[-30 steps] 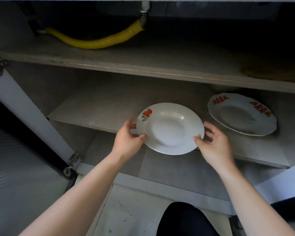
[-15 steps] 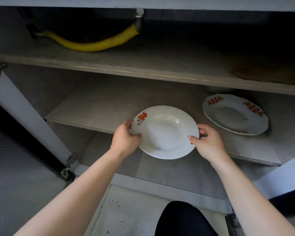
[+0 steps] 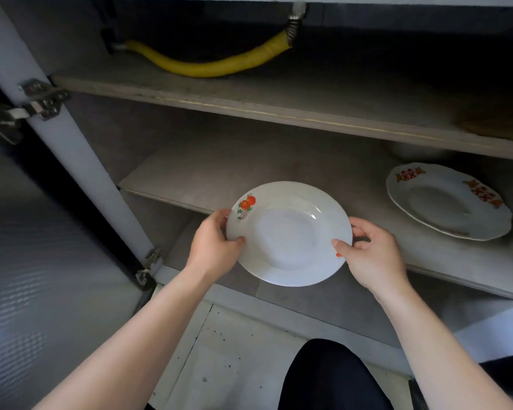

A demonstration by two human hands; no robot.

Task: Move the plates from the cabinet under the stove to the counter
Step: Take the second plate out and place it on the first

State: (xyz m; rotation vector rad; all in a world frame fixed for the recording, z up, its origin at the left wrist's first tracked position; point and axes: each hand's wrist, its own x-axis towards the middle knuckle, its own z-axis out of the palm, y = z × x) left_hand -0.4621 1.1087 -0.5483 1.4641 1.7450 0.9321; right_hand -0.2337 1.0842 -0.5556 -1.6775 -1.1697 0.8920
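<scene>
A white deep plate with an orange fruit print (image 3: 289,233) is held just in front of the middle shelf's edge (image 3: 456,279), tilted toward me. My left hand (image 3: 214,244) grips its left rim, thumb on top. My right hand (image 3: 370,255) grips the right rim, thumb over the edge. A second white plate with red and gold marks (image 3: 447,201) lies flat on the same shelf at the right.
A yellow hose (image 3: 211,65) runs across the upper shelf. The cabinet's grey post with a hinge (image 3: 39,103) stands at the left, with the open door beside it. A dim round object (image 3: 412,150) sits behind the second plate. My dark knee (image 3: 329,377) is below.
Both hands closed round the fruit-print plate's rim and drew it off the shelf toward me; the view shifted so the cabinet post now appears further right.
</scene>
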